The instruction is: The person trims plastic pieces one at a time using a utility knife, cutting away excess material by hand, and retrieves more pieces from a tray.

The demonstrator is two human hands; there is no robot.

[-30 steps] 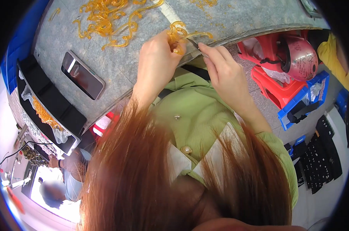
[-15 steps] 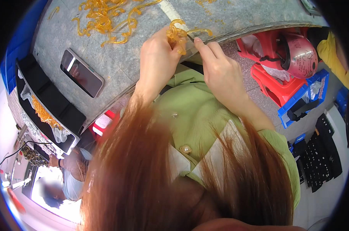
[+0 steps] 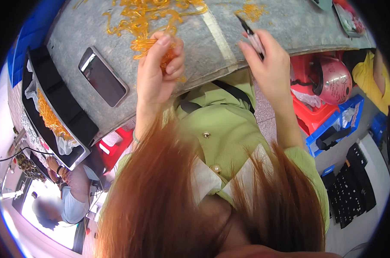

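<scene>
My left hand (image 3: 158,71) is closed around a bunch of translucent amber plastic pieces (image 3: 142,46), curved and looped in shape, just above the table's near edge. My right hand (image 3: 270,60) grips a slim craft knife (image 3: 254,41) with a pale handle and a dark, pointed tip aimed up and left. The two hands are well apart. Beyond the left hand lies a loose pile of similar amber pieces (image 3: 139,19) on the grey table (image 3: 195,47). Small yellow scraps (image 3: 251,10) are scattered past the knife tip.
A phone (image 3: 103,77) lies on the table to the left. Beside it is a black bin (image 3: 70,116) holding bagged amber pieces. To the right are a pink helmet (image 3: 334,79), a red stool (image 3: 309,118) and a blue crate (image 3: 332,137). Another person (image 3: 74,202) sits lower left.
My hands have moved apart: the left went left toward the pile with its amber pieces, the right moved right and up with the knife. The curved piece between them is no longer there.
</scene>
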